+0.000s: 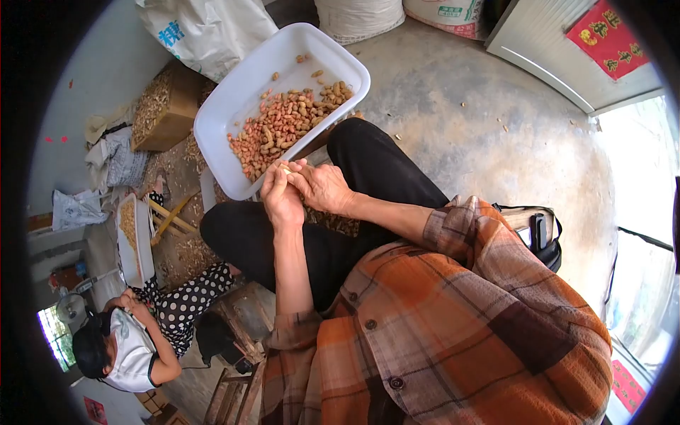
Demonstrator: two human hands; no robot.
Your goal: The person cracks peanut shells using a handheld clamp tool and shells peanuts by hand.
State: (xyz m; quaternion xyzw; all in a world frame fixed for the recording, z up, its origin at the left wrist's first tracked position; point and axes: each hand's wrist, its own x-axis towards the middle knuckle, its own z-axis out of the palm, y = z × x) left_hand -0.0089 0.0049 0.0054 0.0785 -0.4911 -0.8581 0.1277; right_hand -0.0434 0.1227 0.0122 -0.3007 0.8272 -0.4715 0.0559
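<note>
Both of my hands meet just above the near rim of a white plastic tub (pixel 212 145), over my lap. The fingers of my left hand (pixel 282 198) are closed in a pinch around a small pale peanut (pixel 287 171), mostly hidden by the fingertips. Pressed against the same peanut are the thumb and fingers of my right hand (pixel 324 187). Inside the tub lie shelled pink peanut kernels (pixel 273 113) mixed with whole unshelled peanuts (pixel 333 93). Peanut shells show partly below my hands, between my dark-trousered legs.
At left, another person (pixel 134 340) sits with hands together beside a white tub (pixel 144 244) of peanuts. A cardboard box (pixel 180 106) of shells and white sacks (pixel 212 35) stand behind my tub. Wooden stools (pixel 234 389) are low left; a black bag (pixel 549 248) is at right.
</note>
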